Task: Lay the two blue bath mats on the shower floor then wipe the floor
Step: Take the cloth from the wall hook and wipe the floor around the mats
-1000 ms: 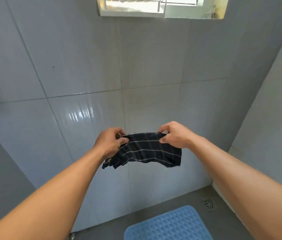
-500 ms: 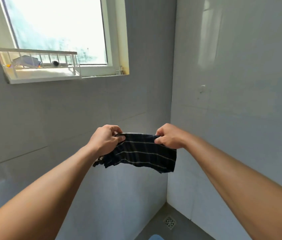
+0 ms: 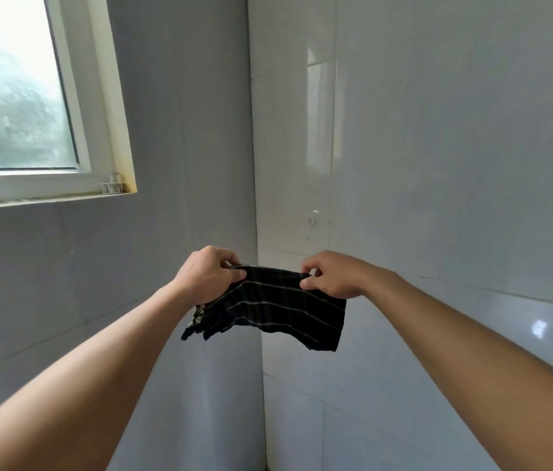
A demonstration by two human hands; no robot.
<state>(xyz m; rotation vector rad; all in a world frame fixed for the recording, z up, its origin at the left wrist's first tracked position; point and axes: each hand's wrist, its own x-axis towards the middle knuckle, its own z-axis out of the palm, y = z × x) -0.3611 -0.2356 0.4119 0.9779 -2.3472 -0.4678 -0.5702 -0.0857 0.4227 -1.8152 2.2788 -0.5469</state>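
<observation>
A dark cloth [image 3: 275, 309] with thin pale stripes hangs stretched between my two hands at chest height, in front of the corner of the shower walls. My left hand [image 3: 205, 277] pinches its upper left edge, and the bunched left end dangles below that hand. My right hand [image 3: 332, 275] pinches the upper right edge between thumb and fingers. The blue bath mats and the shower floor are out of view.
Grey tiled walls meet in a corner [image 3: 256, 334] straight ahead. A window [image 3: 16, 107] with a white frame sits at the upper left, with a small object [image 3: 112, 185] on its sill. A small hook [image 3: 312, 220] is fixed to the right wall above my hands.
The view has swung up and to the right: the blue mat and floor drain have dropped out of sight. Both hands keep their hold on the cloth.
</observation>
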